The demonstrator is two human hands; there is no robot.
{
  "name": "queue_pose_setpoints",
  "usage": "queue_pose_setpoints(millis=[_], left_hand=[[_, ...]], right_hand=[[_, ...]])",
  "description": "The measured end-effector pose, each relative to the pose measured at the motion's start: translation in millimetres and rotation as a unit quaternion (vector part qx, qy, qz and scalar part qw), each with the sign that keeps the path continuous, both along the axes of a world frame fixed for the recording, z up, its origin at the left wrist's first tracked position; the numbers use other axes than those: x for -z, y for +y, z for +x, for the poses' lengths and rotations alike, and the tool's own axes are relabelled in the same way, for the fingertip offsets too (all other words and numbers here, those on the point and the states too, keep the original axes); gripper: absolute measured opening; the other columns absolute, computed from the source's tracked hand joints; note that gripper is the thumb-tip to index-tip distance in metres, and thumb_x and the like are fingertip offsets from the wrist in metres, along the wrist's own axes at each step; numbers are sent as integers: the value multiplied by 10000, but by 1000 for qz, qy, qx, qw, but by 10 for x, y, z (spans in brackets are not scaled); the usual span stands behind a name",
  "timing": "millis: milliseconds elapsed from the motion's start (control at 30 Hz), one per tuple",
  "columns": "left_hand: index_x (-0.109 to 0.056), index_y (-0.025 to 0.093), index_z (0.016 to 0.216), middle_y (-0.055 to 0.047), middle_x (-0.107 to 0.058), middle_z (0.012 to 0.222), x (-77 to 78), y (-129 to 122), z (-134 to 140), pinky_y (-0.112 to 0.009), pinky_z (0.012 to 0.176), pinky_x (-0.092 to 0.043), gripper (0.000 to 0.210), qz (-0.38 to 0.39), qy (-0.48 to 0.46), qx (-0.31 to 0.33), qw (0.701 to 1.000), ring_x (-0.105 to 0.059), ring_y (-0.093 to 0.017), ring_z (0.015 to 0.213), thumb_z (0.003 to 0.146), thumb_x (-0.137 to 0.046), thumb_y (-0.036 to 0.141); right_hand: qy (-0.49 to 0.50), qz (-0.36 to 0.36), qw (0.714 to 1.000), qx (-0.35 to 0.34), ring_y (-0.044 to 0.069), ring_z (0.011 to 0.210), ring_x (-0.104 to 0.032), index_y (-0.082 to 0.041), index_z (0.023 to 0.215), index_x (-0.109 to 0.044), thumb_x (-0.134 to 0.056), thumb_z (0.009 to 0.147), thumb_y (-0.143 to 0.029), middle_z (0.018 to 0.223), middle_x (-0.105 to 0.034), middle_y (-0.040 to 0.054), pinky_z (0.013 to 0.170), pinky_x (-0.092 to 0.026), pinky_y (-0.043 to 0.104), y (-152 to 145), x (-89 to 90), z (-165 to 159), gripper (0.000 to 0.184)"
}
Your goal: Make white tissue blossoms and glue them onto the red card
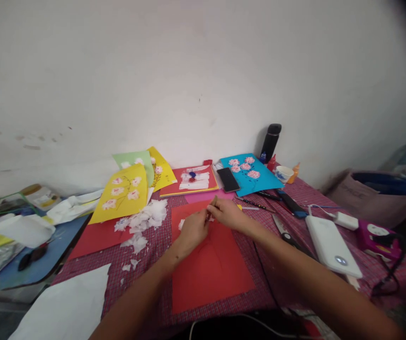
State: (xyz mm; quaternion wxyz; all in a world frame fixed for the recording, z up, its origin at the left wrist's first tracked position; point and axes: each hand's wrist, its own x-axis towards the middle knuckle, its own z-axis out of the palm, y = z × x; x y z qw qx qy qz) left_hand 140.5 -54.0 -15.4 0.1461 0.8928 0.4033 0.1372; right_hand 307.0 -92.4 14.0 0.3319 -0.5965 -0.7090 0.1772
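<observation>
A red sheet of paper (212, 278) lies on the checked tablecloth in front of me, with faint dark lines drawn on it. Over its upper part my left hand (195, 229) and my right hand (226, 212) meet, fingers closed in a pinch. A small thing between the fingertips is too blurred to name. Part of a white paper flower (181, 224) shows beside my left hand. Torn white tissue pieces (149, 215) are heaped to the left of the red sheet.
Yellow paper (121, 200) and blue paper (250, 182) with pink flowers lie behind. A phone (228, 180), scissors (288, 236), a white power bank (332, 243), a small bowl (283, 174), paint bottles (271, 163) and a black flask (272, 139) stand or lie to the right.
</observation>
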Motion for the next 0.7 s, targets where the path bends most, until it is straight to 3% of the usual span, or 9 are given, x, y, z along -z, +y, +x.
queue_pose_setpoints(millis=[300, 700], left_hand=[[-611, 179, 1039, -104, -726, 995, -2, 5, 44, -307, 727, -451, 166, -2, -10, 17, 1000, -676, -232, 862, 921, -494, 175], [-615, 179, 1021, -119, -718, 959, -23, -19, -6, -319, 706, -443, 168, -3, -23, 11, 1000, -672, -250, 827, 940, -469, 189]], right_hand=[[-8, 4, 1000, 17, 155, 712, -686, -185, 777, -700, -484, 994, -269, 758, -755, 38, 661, -448, 222, 20, 105, 76, 317], [-40, 1, 999, 30, 168, 727, -674, -191, 820, -711, -524, 978, -262, 803, -760, 53, 643, -430, 228, -7, 45, 27, 255]])
